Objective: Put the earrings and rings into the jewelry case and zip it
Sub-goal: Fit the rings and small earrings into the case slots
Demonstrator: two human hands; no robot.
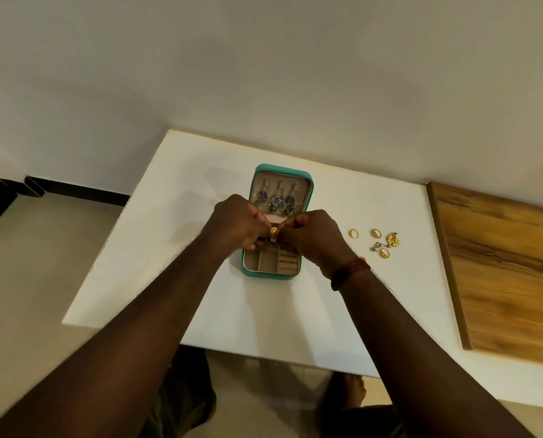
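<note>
A teal jewelry case [308, 191] lies open on the white table [200, 248], its lid away from me. Three silver-and-blue earrings [276, 201] hang in the lid. My left hand [237, 221] and my right hand [314, 235] meet over the case's middle, and together they pinch a gold earring [273, 235] between their fingertips. The beige compartments [268, 262] near me hold nothing that I can see. To the right of the case lie gold rings [353, 233], [376, 233], [384, 253], a gold flower earring [392, 239] and a small silver piece [378, 246].
A wooden board [500, 273] adjoins the table on the right. The wall runs behind the table. The floor and a black skirting [74, 188] are at the left. My legs show under the table's near edge.
</note>
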